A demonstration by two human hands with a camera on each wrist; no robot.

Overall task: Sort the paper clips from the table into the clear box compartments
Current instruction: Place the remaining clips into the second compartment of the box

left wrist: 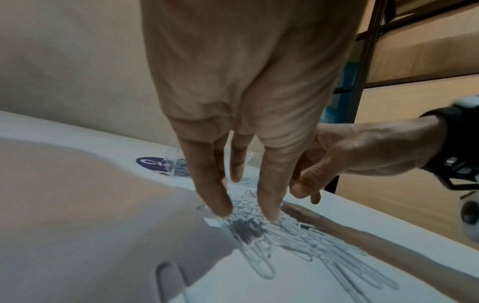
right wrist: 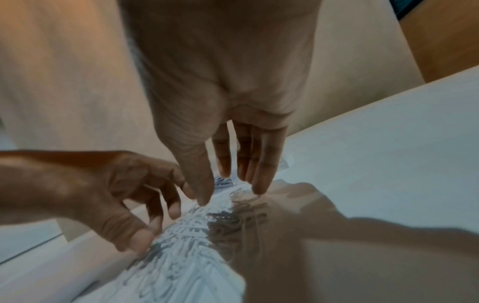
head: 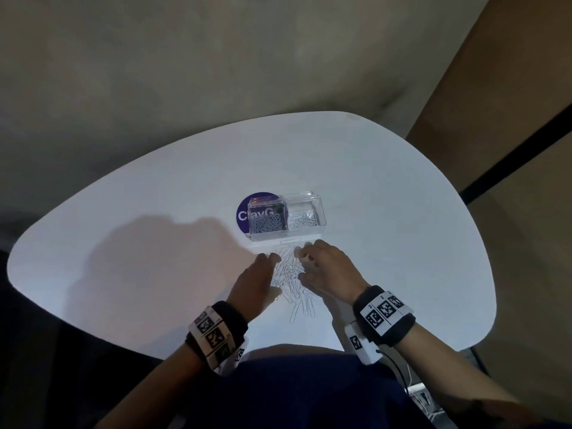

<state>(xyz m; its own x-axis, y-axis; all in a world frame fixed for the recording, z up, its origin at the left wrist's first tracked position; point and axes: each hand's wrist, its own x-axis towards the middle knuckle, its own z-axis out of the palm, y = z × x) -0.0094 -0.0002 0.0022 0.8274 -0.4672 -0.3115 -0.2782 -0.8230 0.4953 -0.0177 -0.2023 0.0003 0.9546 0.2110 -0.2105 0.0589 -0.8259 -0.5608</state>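
Note:
A heap of silvery paper clips (head: 290, 275) lies on the white table (head: 154, 212), just in front of the clear box (head: 286, 218). The box has two compartments, each with clips inside. My left hand (head: 258, 278) flanks the heap on its left, fingers straight, fingertips (left wrist: 269, 213) touching the clips (left wrist: 298, 237). My right hand (head: 322, 267) flanks it on the right, fingers straight and pointing down at the clips (right wrist: 197, 242). In the right wrist view the left hand (right wrist: 108, 196) shows loosely bent fingers at the heap's edge. Neither hand holds a clip.
A round purple sticker (head: 247, 213) with white letters lies under the box's left part. A few larger clips (head: 305, 306) lie loose near the table's front edge. A dark metal shelf frame (left wrist: 368, 61) stands beyond the table on the right.

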